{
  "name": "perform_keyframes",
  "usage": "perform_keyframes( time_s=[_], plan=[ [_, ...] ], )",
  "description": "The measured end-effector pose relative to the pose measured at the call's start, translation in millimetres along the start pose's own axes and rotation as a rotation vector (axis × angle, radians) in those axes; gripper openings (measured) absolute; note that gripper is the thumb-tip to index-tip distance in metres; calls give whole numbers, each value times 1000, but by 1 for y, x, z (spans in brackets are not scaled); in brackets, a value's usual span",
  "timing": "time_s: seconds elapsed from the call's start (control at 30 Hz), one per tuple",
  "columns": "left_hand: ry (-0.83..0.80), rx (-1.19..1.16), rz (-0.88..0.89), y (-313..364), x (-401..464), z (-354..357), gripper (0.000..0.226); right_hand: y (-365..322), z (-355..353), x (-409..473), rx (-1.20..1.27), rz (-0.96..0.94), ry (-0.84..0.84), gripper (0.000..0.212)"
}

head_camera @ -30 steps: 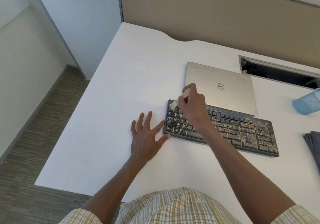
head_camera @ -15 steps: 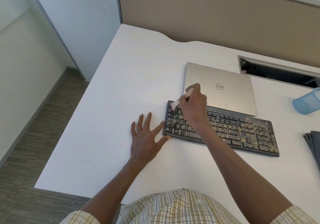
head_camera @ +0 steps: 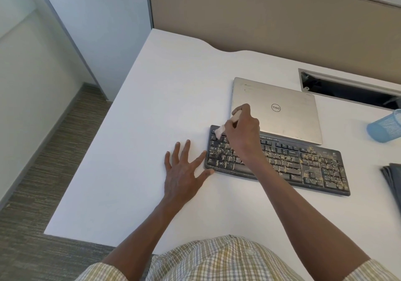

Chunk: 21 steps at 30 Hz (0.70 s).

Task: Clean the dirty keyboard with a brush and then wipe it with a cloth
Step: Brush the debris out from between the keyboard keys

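Brushing stage. My right hand pinches the pale brush, fingers curled round its handle, bristles down on the top-left keys of the keyboard, which lies near the counter's far edge, crumbs thick across it. My left hand lies flat, fingers spread, thumb and forefinger touching the keyboard's left end, probably to steady it. The dark cloth waits at the right edge.
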<state>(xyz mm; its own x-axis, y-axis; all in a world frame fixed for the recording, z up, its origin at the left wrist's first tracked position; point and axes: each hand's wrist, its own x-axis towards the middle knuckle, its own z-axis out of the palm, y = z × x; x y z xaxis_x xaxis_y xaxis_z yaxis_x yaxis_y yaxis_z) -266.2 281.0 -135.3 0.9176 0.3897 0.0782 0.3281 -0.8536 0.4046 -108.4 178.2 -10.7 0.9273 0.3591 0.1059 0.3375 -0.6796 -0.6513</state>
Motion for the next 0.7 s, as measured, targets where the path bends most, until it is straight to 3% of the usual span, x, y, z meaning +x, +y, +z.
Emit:
perform_keyframes(
  time_s=[0.43, 0.7],
  plan=[
    [4, -9, 3, 1, 0, -2, 64, 9, -4, -3, 42, -3, -86, 17],
    [5, -6, 11, 1, -1, -1, 62, 8, -14, 3, 14, -316, -346, 22]
  ],
)
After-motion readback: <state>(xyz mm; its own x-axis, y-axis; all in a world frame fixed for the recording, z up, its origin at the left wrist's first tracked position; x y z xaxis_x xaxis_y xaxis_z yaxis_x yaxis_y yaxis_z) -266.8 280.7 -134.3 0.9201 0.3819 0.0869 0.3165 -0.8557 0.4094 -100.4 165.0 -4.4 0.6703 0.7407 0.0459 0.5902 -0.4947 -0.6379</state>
